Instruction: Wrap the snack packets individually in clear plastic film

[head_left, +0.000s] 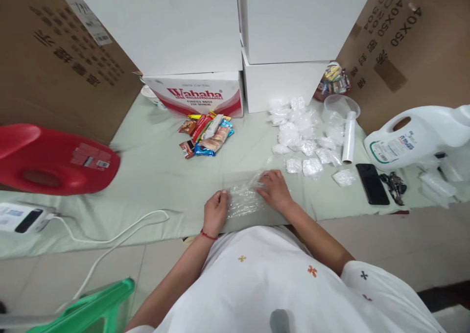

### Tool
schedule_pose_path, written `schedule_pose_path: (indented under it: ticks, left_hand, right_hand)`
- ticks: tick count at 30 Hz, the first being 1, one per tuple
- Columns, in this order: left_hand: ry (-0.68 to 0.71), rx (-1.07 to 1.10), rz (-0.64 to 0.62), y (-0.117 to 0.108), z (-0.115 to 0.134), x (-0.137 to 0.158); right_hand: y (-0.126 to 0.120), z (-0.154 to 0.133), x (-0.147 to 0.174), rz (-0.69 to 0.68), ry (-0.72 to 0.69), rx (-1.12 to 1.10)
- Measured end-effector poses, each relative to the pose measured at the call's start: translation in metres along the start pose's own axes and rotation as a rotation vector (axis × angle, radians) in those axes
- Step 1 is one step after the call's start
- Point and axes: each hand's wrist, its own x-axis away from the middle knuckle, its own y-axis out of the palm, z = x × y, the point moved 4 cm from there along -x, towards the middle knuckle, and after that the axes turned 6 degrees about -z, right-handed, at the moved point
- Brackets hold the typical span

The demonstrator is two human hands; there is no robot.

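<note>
Left hand (pixel 215 209) and right hand (pixel 274 190) grasped opposite ends of clear plastic film (pixel 245 201), below frame centre; long axis sloped up rightward, film lying between both.

Clear film (pixel 245 202) spans the gap between your left hand (pixel 215 210) and right hand (pixel 274 190), blocking the near middle of the worktop (pixel 149 171). To your left, an open lane runs forward between the red jug (pixel 99 161) and the snack packets (pixel 210 134), above a looping white cable (pixel 110 241). Straight ahead, a bare channel separates packets from wrapped bundles (pixel 293 134), ending at the Wahaha carton (pixel 205 94) and the white box (pixel 284 83). On your right, the film roll (pixel 349 139), phone (pixel 372 184), keys (pixel 394 187) and white jug (pixel 414 133) crowd the way.
</note>
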Motion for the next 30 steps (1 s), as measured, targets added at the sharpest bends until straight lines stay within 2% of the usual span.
schedule_pose_path:
  ticks: [2, 6, 7, 9, 11, 13, 15, 18, 22, 24, 26, 28, 29, 30]
  left_hand:
    - [0.076, -0.128, 0.035, -0.009, 0.008, 0.010]
    - [0.352, -0.437, 0.353, -0.031, 0.046, 0.030]
    - [0.408, -0.485, 0.376, -0.031, 0.056, 0.031]
    - [0.468, -0.529, 0.313, -0.021, 0.071, 0.023]
    - [0.429, -0.495, 0.173, -0.007, 0.074, 0.004]
    - [0.303, -0.402, 0.073, 0.003, 0.066, -0.017]
    - [0.206, -0.308, 0.086, 0.003, 0.052, -0.035]
    - [0.155, -0.230, 0.141, -0.006, 0.033, -0.051]
    - [0.068, -0.232, 0.162, -0.017, 0.016, -0.062]
    - [0.063, -0.249, 0.238, -0.023, 0.015, -0.063]
    - [0.136, -0.278, 0.399, -0.030, 0.020, -0.055]
    - [0.288, -0.326, 0.584, -0.035, 0.029, -0.039]
    - [0.392, -0.355, 0.630, -0.035, 0.036, -0.030]
    - [0.514, -0.389, 0.610, -0.032, 0.042, -0.023]
  right_hand:
    - [0.005, -0.001, -0.008, 0.011, 0.009, 0.004]
    - [0.003, -0.007, -0.012, -0.023, 0.033, 0.000]
    - [0.003, -0.009, -0.011, -0.049, 0.035, 0.004]
    - [0.006, -0.014, -0.010, -0.107, 0.027, 0.001]
    - [0.010, -0.013, -0.010, -0.134, 0.020, -0.050]
    - [0.011, -0.004, -0.009, -0.099, 0.054, -0.176]
    - [0.008, 0.014, -0.007, -0.017, 0.158, -0.360]
    - [0.003, 0.048, -0.001, 0.107, 0.375, -0.571]
    - [-0.003, 0.072, 0.007, 0.199, 0.494, -0.592]
    - [-0.003, 0.074, 0.008, 0.197, 0.497, -0.555]
    - [-0.003, 0.072, 0.007, 0.186, 0.485, -0.504]
    - [-0.002, 0.068, 0.005, 0.177, 0.468, -0.457]
    - [-0.002, 0.067, 0.005, 0.174, 0.463, -0.438]
    - [-0.002, 0.066, 0.004, 0.171, 0.460, -0.422]
